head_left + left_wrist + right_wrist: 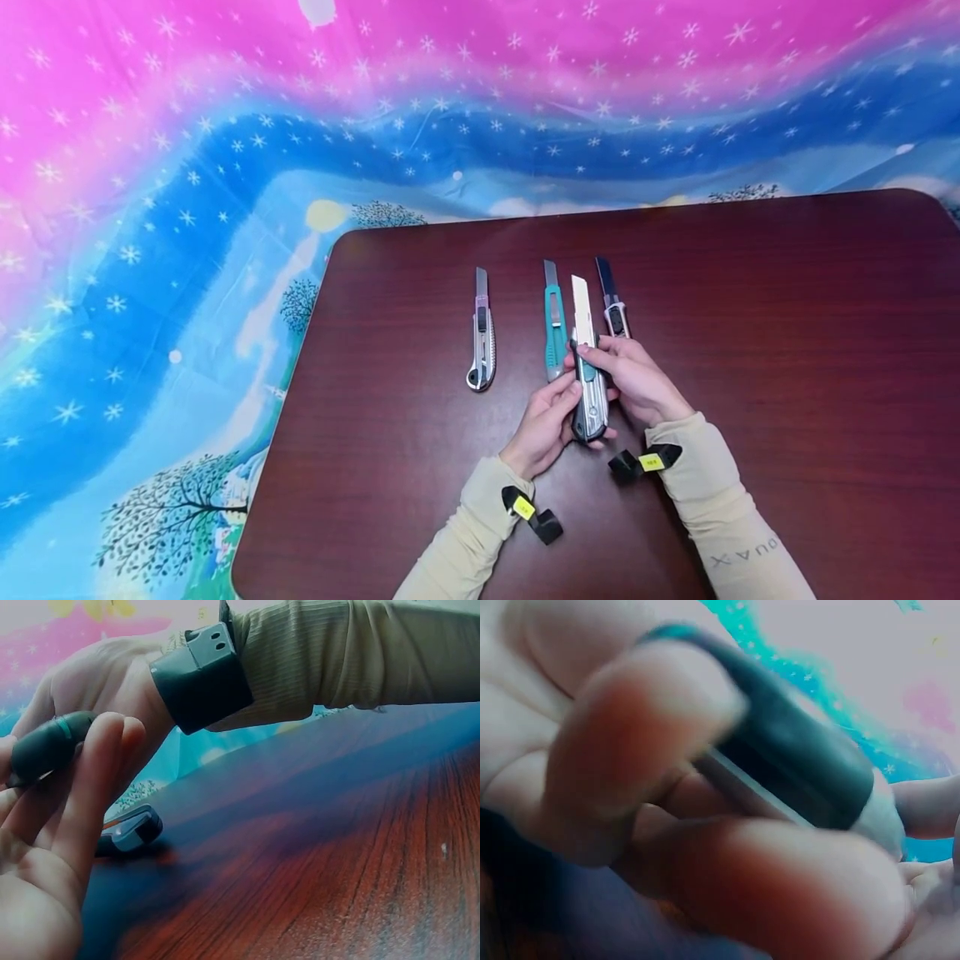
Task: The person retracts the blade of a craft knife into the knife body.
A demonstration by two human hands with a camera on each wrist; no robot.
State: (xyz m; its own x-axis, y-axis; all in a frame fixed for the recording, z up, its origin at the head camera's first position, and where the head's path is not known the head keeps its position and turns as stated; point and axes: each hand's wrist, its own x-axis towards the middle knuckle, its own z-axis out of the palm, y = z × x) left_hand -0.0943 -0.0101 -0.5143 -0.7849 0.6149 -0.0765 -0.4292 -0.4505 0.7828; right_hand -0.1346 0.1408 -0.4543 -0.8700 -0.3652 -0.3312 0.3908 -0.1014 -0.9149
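Both hands hold a large silver utility knife point(592, 407) above the table, its wide blade point(581, 300) extended and pointing away from the body. The left hand point(546, 423) grips the lower handle from the left side. On the other side the right hand point(639, 382) holds the upper handle, thumb at the teal slider point(588, 373). The knife's dark butt end point(49, 750) shows between fingers in the left wrist view. Close up in the right wrist view, fingers curl around its dark handle point(802, 761), which is blurred.
Three more utility knives with blades out lie on the brown table point(360, 433): a silver one point(482, 342) at left, a teal one point(554, 321) just left of the held knife, and a dark-bladed one point(615, 312) partly behind the right hand. A patterned cloth point(262, 133) hangs beyond.
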